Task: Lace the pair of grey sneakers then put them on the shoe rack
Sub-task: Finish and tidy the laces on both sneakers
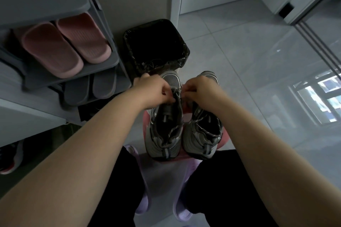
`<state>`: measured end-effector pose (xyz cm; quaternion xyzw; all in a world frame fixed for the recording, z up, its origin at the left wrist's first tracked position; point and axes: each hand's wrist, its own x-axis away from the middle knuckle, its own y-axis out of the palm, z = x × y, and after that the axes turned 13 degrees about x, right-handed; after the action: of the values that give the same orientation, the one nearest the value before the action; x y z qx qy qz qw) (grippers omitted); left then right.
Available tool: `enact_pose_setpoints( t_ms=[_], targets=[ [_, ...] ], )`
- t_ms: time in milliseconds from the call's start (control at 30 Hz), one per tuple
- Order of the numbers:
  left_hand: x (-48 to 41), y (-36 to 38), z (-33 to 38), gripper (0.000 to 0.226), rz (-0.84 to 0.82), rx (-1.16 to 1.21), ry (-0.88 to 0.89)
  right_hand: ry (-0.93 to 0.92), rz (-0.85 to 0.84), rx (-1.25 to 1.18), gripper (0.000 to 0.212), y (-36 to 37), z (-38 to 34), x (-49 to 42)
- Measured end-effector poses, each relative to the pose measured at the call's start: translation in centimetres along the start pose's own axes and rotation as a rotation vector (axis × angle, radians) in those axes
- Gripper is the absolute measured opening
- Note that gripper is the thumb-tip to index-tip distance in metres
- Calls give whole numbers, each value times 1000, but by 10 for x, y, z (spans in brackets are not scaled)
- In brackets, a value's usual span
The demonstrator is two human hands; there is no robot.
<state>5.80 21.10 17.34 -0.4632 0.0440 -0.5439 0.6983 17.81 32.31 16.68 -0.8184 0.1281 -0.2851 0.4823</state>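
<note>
Two grey sneakers stand side by side on a pink stool (224, 137) in front of me, heels toward me. The left sneaker (164, 127) has its lace (177, 92) running across the tongue. My left hand (153, 91) pinches the lace at the left side of that shoe's eyelets. My right hand (200, 91) pinches the lace from the right and hides part of the right sneaker (202, 134). The grey shoe rack (73, 77) stands at the left.
Pink slippers (64, 42) fill one rack shelf and grey slippers (90, 88) the shelf below. A bin lined with a black bag (156, 46) stands just beyond the sneakers. A dark shoe (9, 156) lies on the floor at far left. Glossy tiled floor stretches right.
</note>
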Motion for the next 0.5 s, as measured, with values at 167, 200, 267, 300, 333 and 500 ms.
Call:
enact_pose_setpoints(
  t_ms=[167,200,267,300,333,500],
  targets=[
    [-3,19,4,39,3,151,-122,15,-19,-93,12,4,1,-3],
    [-4,19,2,34,-8,192,-122,14,-21,-98,13,5,3,-4],
    [-5,19,-1,29,-47,273,-123,26,3,-98,14,8,4,-5],
    [-6,18,-2,28,-56,301,-130,46,28,-101,13,11,5,-5],
    [-5,18,-2,25,-59,319,-137,72,54,-109,12,12,5,-4],
    [-5,18,-6,17,-78,398,-138,90,90,-193,11,12,4,-2]
  ],
)
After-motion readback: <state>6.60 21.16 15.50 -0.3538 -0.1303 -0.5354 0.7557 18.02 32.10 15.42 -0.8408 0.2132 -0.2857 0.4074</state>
